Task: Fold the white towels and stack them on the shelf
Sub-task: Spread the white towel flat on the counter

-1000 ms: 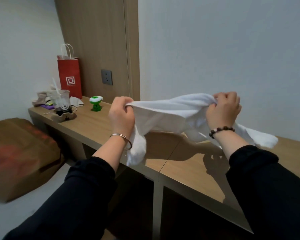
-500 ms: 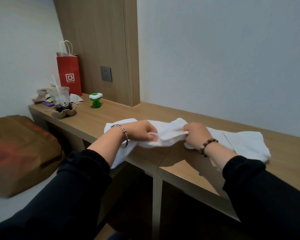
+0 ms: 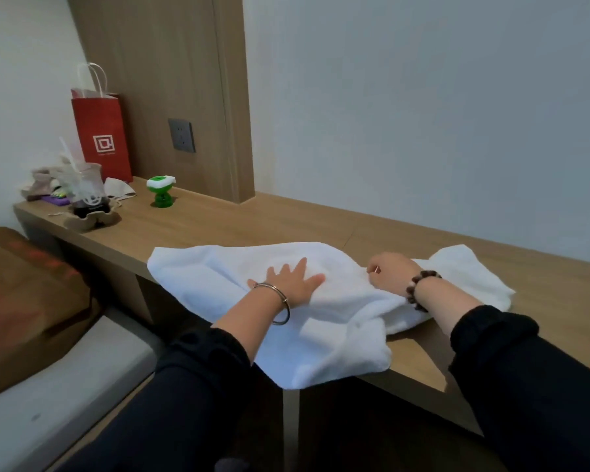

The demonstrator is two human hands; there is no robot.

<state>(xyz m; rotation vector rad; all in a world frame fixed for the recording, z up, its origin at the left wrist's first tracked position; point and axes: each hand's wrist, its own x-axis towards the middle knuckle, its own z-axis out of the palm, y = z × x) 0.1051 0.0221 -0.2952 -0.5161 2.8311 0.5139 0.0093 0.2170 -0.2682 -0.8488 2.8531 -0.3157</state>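
**As the towel lies on the shelf**

While the white towel sits rumpled across the wooden shelf in the middle of the frame, one corner droops over the front edge at lower centre and another part stretches off to the right. The left hand lies flat on the cloth, fingers straight and fanned wide, with a metal bangle on its wrist. Just to its right, the right hand has its fingers curled tight, pinching a fold of the towel. A bead bracelet circles that wrist. Both arms wear dark sleeves. At the far end of the shelf, in the upper left of the frame, stand a red bag, a clear cup with a straw in front of it, and a small green toy to their right. A grey socket is set in the wood panel above the toy.
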